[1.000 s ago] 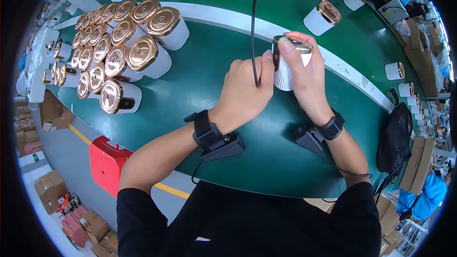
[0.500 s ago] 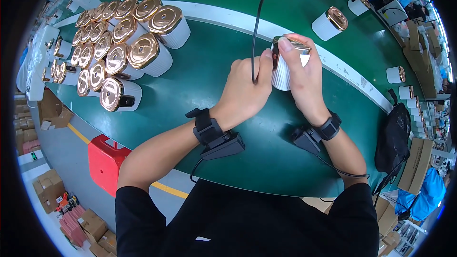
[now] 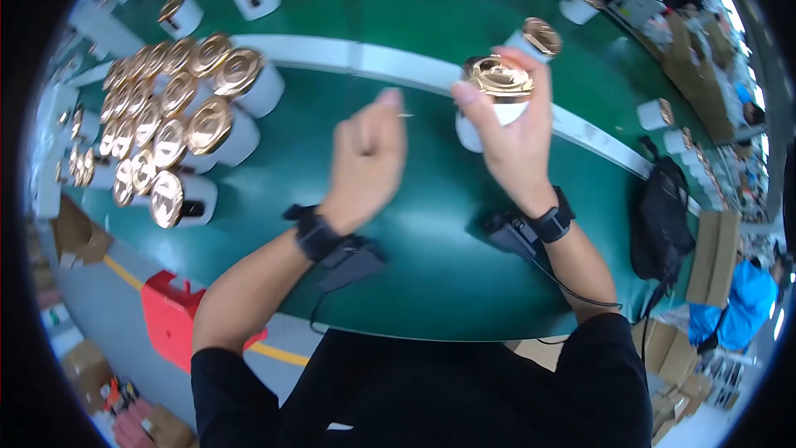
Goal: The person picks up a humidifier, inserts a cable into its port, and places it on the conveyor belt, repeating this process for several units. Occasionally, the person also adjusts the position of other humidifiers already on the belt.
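My right hand grips a white canister-shaped device with a shiny gold top, its thumb on the near side and its fingers around the far right. The device is held above the green table, slightly blurred. To its left, my left hand is apart from it, fingers curled in and thumb side up. A tiny pale thing shows beside its fingertip, too smeared to name. Similar gold-topped devices stand in a tight group at the left.
A white rail runs across the green table. Beyond it stand more devices, one just behind the held one. A black bag lies at the right edge. A red stool stands at the lower left.
My left hand has come away from the device and moved left and down. The black cable that hung by it no longer shows clearly. My right hand keeps the device; the whole view has shifted.
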A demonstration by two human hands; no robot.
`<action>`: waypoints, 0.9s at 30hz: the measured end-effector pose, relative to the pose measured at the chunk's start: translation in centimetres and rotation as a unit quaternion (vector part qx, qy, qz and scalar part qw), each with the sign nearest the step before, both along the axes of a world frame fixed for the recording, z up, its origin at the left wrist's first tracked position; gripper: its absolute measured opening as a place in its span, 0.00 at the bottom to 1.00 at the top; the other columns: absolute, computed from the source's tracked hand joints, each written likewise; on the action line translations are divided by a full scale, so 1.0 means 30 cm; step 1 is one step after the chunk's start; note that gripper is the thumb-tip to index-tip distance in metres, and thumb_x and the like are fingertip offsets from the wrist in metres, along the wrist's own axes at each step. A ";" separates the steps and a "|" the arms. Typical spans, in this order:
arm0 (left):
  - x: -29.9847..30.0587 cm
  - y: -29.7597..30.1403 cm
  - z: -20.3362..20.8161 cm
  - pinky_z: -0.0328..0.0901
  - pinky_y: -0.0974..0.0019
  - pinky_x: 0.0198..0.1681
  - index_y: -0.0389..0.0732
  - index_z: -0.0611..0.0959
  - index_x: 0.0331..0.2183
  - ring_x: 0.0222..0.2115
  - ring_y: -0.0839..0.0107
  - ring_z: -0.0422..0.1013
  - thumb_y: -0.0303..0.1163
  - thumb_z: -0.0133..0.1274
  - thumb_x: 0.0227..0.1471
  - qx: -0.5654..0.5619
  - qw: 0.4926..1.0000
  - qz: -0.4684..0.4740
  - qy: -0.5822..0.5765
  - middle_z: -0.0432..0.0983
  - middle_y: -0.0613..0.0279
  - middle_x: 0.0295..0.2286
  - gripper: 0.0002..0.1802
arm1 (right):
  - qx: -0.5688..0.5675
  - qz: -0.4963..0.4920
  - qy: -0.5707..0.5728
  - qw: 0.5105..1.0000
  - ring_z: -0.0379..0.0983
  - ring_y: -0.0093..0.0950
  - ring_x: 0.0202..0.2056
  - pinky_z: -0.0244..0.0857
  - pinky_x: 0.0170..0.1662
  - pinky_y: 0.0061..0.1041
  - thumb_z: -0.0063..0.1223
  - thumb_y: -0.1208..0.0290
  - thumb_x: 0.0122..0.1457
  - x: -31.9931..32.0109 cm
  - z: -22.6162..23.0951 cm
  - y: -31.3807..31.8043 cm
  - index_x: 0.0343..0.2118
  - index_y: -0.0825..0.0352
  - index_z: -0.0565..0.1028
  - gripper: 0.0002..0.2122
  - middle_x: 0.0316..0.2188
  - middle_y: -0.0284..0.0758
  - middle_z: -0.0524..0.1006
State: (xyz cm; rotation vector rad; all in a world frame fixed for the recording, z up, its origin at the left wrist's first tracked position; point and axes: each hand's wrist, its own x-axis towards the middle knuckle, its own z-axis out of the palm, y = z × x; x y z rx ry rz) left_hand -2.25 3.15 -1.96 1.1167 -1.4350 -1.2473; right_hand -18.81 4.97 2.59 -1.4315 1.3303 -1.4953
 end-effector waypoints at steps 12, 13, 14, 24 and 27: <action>-0.026 -0.020 0.043 0.53 0.73 0.19 0.40 0.64 0.16 0.14 0.84 0.52 0.45 0.39 0.63 0.032 0.998 -0.037 0.032 0.55 0.74 0.11 0.27 | -0.068 -0.509 0.530 0.675 0.68 0.30 0.40 0.62 0.46 0.29 0.65 0.67 0.48 -0.999 -0.126 -0.055 0.36 0.70 0.62 0.22 0.37 0.40 0.69; -0.024 -0.018 0.036 0.53 0.74 0.20 0.40 0.64 0.16 0.14 0.84 0.52 0.46 0.39 0.63 0.048 0.998 -0.025 0.028 0.55 0.74 0.11 0.27 | -0.071 -0.500 0.527 0.684 0.68 0.30 0.40 0.62 0.46 0.29 0.65 0.67 0.48 -0.940 -0.116 -0.064 0.36 0.70 0.62 0.22 0.37 0.40 0.69; -0.016 -0.014 0.023 0.53 0.74 0.20 0.40 0.64 0.16 0.14 0.84 0.52 0.46 0.39 0.63 0.052 0.998 -0.011 0.023 0.55 0.74 0.11 0.27 | -0.157 -0.450 0.485 0.733 0.67 0.32 0.44 0.60 0.49 0.31 0.64 0.67 0.49 -0.822 -0.070 -0.069 0.38 0.71 0.63 0.22 0.42 0.42 0.68; -0.011 -0.017 0.045 0.49 0.74 0.17 0.39 0.67 0.19 0.14 0.85 0.51 0.46 0.40 0.62 0.054 0.997 -0.060 0.018 0.56 0.74 0.13 0.25 | 0.063 -0.052 0.232 0.969 0.73 0.30 0.41 0.67 0.47 0.26 0.65 0.60 0.47 -0.461 -0.051 -0.207 0.51 0.71 0.62 0.33 0.39 0.40 0.74; -0.012 -0.013 0.048 0.50 0.73 0.18 0.39 0.66 0.17 0.14 0.85 0.52 0.45 0.40 0.62 0.060 0.996 -0.057 0.016 0.57 0.74 0.12 0.26 | 0.061 -0.123 0.135 0.981 0.74 0.28 0.37 0.69 0.43 0.25 0.63 0.62 0.50 -0.404 -0.090 -0.261 0.46 0.72 0.63 0.27 0.35 0.38 0.75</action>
